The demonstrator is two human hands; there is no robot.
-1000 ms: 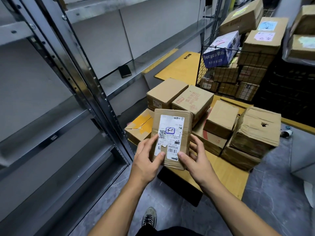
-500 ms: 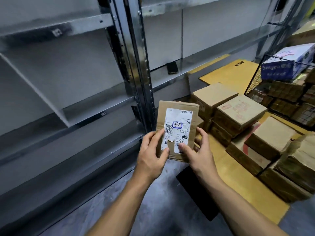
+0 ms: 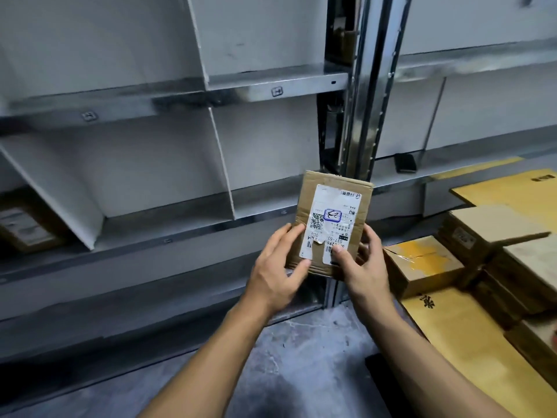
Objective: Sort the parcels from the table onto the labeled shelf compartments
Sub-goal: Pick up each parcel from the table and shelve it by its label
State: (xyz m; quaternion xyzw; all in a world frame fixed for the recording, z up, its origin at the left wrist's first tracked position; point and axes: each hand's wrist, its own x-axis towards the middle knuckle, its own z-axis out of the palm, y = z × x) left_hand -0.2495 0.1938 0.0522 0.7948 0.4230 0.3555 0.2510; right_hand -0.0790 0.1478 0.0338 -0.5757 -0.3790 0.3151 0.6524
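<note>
I hold a flat brown cardboard parcel (image 3: 330, 206) upright in front of the grey metal shelf (image 3: 168, 206). Its white shipping label faces me, with a handwritten mark in a blue box. My left hand (image 3: 278, 268) grips its lower left edge, thumb on the label. My right hand (image 3: 360, 267) grips its lower right edge. More cardboard parcels (image 3: 422, 263) lie on the yellow-topped table (image 3: 470, 351) at the right. Small tags (image 3: 276, 92) sit on the shelf's front edges.
Slanted dividers (image 3: 221, 164) split the shelf into compartments. One parcel (image 3: 24, 227) lies in the far-left compartment. A dark phone-like object (image 3: 405, 162) rests on the right shelf section. A steel upright (image 3: 366, 95) stands behind the parcel. Grey floor lies below.
My view has swung left from the table to the shelf. The parcel stays in both hands and now sits before the shelf compartments, with the table parcels shifted to the right edge.
</note>
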